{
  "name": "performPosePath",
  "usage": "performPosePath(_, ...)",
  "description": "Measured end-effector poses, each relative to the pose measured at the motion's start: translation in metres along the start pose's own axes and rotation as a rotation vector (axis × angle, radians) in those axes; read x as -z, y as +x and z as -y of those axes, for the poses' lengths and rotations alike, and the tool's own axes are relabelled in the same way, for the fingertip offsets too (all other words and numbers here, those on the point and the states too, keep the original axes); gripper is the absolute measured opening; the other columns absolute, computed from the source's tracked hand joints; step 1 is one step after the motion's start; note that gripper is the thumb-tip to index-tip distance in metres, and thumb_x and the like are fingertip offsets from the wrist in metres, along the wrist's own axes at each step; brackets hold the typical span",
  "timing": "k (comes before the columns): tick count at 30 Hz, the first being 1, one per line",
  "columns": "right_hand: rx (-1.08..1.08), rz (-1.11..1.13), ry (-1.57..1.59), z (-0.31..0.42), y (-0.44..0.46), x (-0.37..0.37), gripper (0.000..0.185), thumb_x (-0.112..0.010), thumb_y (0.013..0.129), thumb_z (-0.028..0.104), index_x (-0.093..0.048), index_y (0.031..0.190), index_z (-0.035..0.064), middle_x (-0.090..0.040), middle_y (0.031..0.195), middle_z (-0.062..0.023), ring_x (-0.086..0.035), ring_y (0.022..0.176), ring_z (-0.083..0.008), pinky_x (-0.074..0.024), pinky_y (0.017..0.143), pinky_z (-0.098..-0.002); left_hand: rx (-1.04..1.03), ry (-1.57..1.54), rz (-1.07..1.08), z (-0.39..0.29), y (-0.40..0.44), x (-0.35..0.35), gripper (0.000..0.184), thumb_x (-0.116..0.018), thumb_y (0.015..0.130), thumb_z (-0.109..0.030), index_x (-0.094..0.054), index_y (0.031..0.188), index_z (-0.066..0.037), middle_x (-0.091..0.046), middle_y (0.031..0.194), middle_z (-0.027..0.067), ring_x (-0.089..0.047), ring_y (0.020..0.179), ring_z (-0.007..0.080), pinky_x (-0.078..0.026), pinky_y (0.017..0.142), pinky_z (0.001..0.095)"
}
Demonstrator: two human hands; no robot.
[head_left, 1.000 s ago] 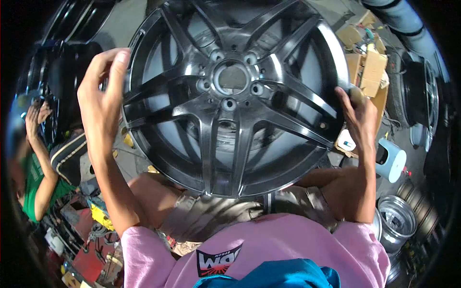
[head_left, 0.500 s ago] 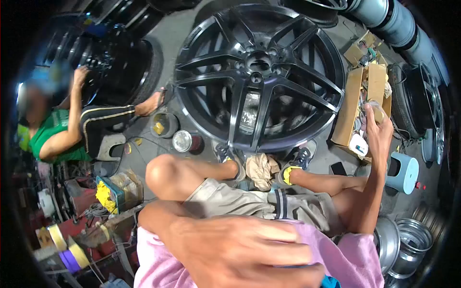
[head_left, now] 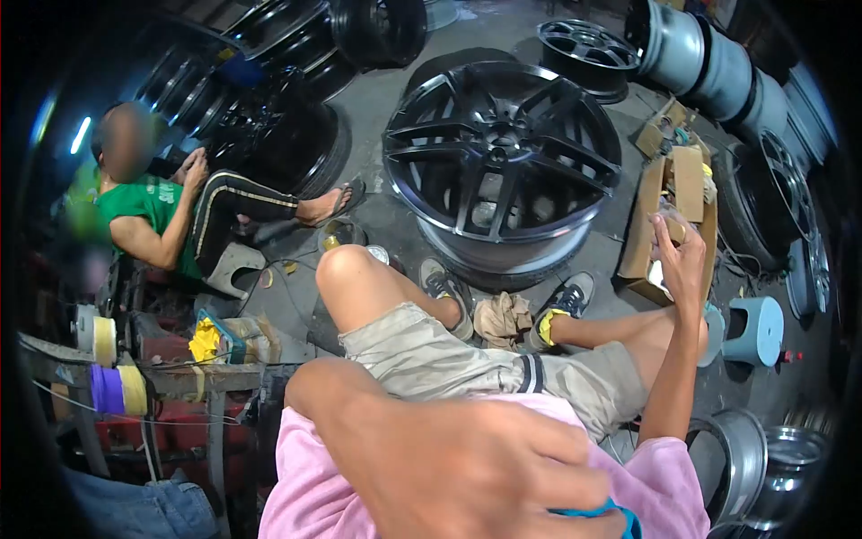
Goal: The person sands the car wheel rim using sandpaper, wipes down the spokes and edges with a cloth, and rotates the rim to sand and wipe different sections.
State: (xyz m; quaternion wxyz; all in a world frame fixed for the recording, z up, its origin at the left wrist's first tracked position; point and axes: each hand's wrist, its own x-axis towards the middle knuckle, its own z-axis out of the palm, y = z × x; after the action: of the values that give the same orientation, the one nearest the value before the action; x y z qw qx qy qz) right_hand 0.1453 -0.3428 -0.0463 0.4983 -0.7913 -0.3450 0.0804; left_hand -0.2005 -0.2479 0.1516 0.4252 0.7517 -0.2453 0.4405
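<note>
My right hand (head_left: pixel 680 269) is raised over a cardboard box (head_left: pixel 642 238), its fingers pinched around a small tan, partly see-through roll (head_left: pixel 672 226) that looks like tape. Close to the camera, my left hand (head_left: pixel 489 458) lies across my chest, slightly blurred. Its fingers curl over a teal thing (head_left: pixel 620 512), mostly hidden beneath them. In front of my feet a black spoked wheel rim (head_left: pixel 503 135) lies face up on another wheel. Between my shoes is a crumpled tan cloth or paper (head_left: pixel 503 319).
A co-worker in a green shirt (head_left: pixel 166 202) sits at the left, hands together. A light blue stool (head_left: pixel 756 331) stands at the right. Silver rims (head_left: pixel 738 458) lie lower right. Tape rolls (head_left: pixel 118 391) hang on a frame at the left. More wheels line the back.
The view has tilted up, so the black rim appears smaller and more slanted. My right hand still holds the roll. The co-worker's hands have come together in front of their chest.
</note>
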Motion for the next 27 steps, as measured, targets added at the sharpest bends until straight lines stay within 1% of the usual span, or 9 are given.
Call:
performPosePath(2,-0.016,-0.011,0.033,0.013,-0.018,0.009,0.029,-0.074,0.105,0.028,-0.078,0.114,0.0011,-0.068,0.078,-0.0006,-0.062,0.063,-0.0085,-0.0522,0.058,-0.0247,0.166,-0.052,0.026,-0.014,-0.015,0.023,0.029,-0.06,0.101,-0.016,-0.078,0.09,0.003,-0.078,0.091,0.0146,-0.072,0.065,0.0251,-0.06,0.061,0.0313)
performPosePath(5,-0.142,0.1,0.34,0.029,-0.054,0.024,0.029,-0.073,0.105,0.027,-0.074,0.114,-0.0002,-0.071,0.087,-0.0012,-0.068,0.073,-0.0099,-0.0528,0.061,-0.0244,0.714,0.045,-0.704,-0.031,-0.034,0.027,0.028,-0.054,0.109,-0.017,-0.069,0.113,0.006,-0.077,0.084,0.016,-0.074,0.064,0.0254,-0.06,0.065,0.0299)
performPosePath(8,-0.108,-0.11,0.269,0.071,-0.096,0.013,0.028,-0.073,0.104,0.025,-0.068,0.118,0.001,-0.072,0.097,-0.0032,-0.07,0.087,-0.0107,-0.0528,0.067,-0.0241,0.509,0.208,-0.292,-0.003,-0.036,0.056,0.036,-0.057,0.112,-0.029,-0.068,0.124,0.004,-0.076,0.08,0.0177,-0.075,0.07,0.0218,-0.06,0.066,0.0304)
performPosePath(10,-0.004,-0.162,0.136,0.064,-0.121,0.007,0.029,-0.074,0.103,0.022,-0.064,0.12,0.0019,-0.07,0.102,-0.0041,-0.067,0.092,-0.0124,-0.0522,0.074,-0.026,0.711,0.092,-0.164,0.003,-0.056,0.051,0.023,-0.067,0.104,-0.012,-0.073,0.118,0.005,-0.078,0.084,0.0163,-0.075,0.071,0.0179,-0.059,0.067,0.0273)
performPosePath(11,-0.053,-0.064,0.18,0.066,-0.133,0.003,0.027,-0.074,0.102,0.02,-0.063,0.117,0.0011,-0.069,0.099,-0.0041,-0.066,0.09,-0.0126,-0.052,0.076,-0.0274,0.797,0.146,0.041,0.004,-0.06,0.052,0.027,-0.073,0.097,-0.005,-0.073,0.122,0.007,-0.08,0.091,0.0151,-0.077,0.076,0.0176,-0.059,0.071,0.0267)
performPosePath(14,-0.032,0.144,0.246,0.072,-0.161,-0.016,0.023,-0.074,0.102,0.018,-0.061,0.11,0.0005,-0.066,0.092,-0.0041,-0.062,0.086,-0.0122,-0.0516,0.078,-0.0299,0.828,0.122,0.2,0.022,-0.091,0.029,0.033,-0.078,0.095,-0.008,-0.072,0.126,0.004,-0.08,0.098,0.0133,-0.078,0.083,0.0194,-0.059,0.073,0.027)
performPosePath(20,-0.118,0.324,0.556,0.108,-0.179,-0.044,0.019,-0.075,0.101,0.017,-0.07,0.096,-0.001,-0.062,0.088,-0.0054,-0.06,0.084,-0.0166,-0.0497,0.078,-0.0338,1.012,0.119,0.305,0.037,-0.114,0.005,0.037,-0.081,0.095,-0.014,-0.072,0.128,-0.001,-0.077,0.091,0.0122,-0.073,0.079,0.0203,-0.056,0.069,0.0322)
performPosePath(23,0.298,0.371,0.421,0.1,-0.166,-0.053,0.021,-0.077,0.099,0.02,-0.073,0.094,0.0001,-0.065,0.091,-0.0092,-0.063,0.083,-0.0247,-0.0504,0.077,-0.0389,1.041,0.119,0.244,0.037,-0.128,-0.003,0.03,-0.082,0.094,-0.013,-0.075,0.119,0.001,-0.075,0.087,0.0113,-0.069,0.074,0.0187,-0.054,0.068,0.0325)
performPosePath(27,0.14,0.593,0.583,0.093,-0.156,-0.073,0.022,-0.077,0.099,0.022,-0.075,0.097,-0.0001,-0.065,0.092,-0.0099,-0.062,0.082,-0.0223,-0.0497,0.075,-0.0369,1.094,0.217,0.09,0.029,-0.133,-0.009,0.019,-0.083,0.092,-0.01,-0.075,0.103,0.004,-0.076,0.086,0.0112,-0.069,0.071,0.0165,-0.054,0.066,0.0309)
